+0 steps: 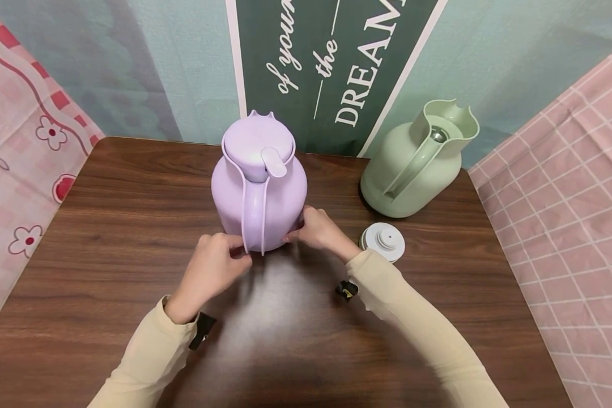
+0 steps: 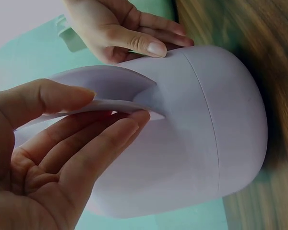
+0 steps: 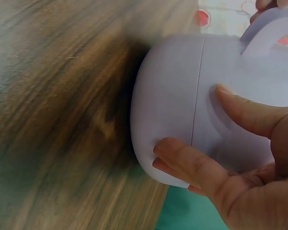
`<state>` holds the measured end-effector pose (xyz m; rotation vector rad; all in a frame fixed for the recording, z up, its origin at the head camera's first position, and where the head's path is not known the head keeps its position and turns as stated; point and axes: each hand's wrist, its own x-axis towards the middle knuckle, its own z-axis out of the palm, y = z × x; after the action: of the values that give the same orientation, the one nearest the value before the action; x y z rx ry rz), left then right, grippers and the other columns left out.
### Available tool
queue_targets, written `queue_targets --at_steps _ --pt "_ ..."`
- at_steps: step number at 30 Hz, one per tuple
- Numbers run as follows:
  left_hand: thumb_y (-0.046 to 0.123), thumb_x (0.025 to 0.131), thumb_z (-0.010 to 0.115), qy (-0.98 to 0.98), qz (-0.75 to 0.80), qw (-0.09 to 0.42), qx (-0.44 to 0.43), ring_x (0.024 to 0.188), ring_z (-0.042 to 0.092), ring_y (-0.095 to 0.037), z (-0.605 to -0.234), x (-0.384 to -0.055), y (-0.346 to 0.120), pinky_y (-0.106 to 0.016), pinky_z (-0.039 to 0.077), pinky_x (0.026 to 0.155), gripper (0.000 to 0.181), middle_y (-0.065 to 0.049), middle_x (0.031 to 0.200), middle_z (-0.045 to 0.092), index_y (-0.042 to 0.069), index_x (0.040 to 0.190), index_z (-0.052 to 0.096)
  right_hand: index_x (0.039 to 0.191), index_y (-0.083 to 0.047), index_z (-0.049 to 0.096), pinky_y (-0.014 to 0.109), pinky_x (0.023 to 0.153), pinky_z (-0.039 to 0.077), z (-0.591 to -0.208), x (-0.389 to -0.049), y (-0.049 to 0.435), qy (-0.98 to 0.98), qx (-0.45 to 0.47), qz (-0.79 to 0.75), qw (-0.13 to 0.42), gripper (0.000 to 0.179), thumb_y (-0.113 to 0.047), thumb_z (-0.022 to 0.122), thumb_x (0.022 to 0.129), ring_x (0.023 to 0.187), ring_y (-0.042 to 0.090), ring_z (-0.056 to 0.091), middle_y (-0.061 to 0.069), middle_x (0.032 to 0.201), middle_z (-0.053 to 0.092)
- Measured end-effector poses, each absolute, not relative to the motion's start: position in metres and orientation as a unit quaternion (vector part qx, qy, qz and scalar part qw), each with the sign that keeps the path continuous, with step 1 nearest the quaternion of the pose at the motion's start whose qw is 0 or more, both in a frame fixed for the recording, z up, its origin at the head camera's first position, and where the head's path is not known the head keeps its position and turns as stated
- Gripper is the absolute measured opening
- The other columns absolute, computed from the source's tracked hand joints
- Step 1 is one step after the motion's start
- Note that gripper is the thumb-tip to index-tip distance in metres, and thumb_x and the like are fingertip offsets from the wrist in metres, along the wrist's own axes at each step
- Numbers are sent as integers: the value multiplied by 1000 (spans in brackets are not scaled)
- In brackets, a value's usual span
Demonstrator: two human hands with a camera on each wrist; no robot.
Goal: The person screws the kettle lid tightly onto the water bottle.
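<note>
A lilac thermos jug (image 1: 285, 195) stands upright on the wooden table, its lid (image 1: 252, 139) on and its handle (image 1: 255, 212) facing me. With thumb and fingers on either side, my left hand (image 1: 211, 269) pinches the lower part of the handle. My right hand (image 1: 321, 229) rests against the jug's right side, low down. In the right wrist view its thumb (image 3: 249, 112) and extended fingers (image 3: 192, 160) lie spread across the body near the seam above the base.
To the right stands a pale green thermos jug (image 1: 413, 175) with its top open, showing a metallic neck. A round white stopper (image 1: 372, 235) lies in front of it, close to my right wrist. Printed cloths (image 1: 194, 68) hang behind and along both sides of the table (image 1: 107, 226).
</note>
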<state>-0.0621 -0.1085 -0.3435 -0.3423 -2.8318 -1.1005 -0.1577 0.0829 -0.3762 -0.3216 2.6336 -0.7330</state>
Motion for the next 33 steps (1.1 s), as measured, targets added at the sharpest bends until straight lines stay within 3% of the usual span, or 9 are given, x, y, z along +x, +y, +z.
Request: queue_targets --at_steps 17,25,33 --pt "2 66 60 -929 -357 48 -80 53 41 -17 -344 -73 -130 -30 34 50 15 4 51 46 13 56 59 87 -3 62 26 62 43 -370 -174 62 934 -133 -254 215 34 -31 76 74 71 18 54 5 77 62" --pt "3 69 60 -931 -356 58 -55 57 45 -21 -345 -74 -139 -33 37 54 11 1 56 53 10 65 66 96 1 59 27 68 45 -370 -179 54 929 -138 -264 221 37 -29 72 78 79 19 57 9 86 63" --pt "3 70 59 -932 -352 78 -50 55 45 -20 -347 -76 -146 -35 37 54 12 2 53 53 10 63 66 106 2 56 29 72 44 -371 -185 45 923 -139 -271 234 42 -29 69 81 84 18 55 11 94 62"
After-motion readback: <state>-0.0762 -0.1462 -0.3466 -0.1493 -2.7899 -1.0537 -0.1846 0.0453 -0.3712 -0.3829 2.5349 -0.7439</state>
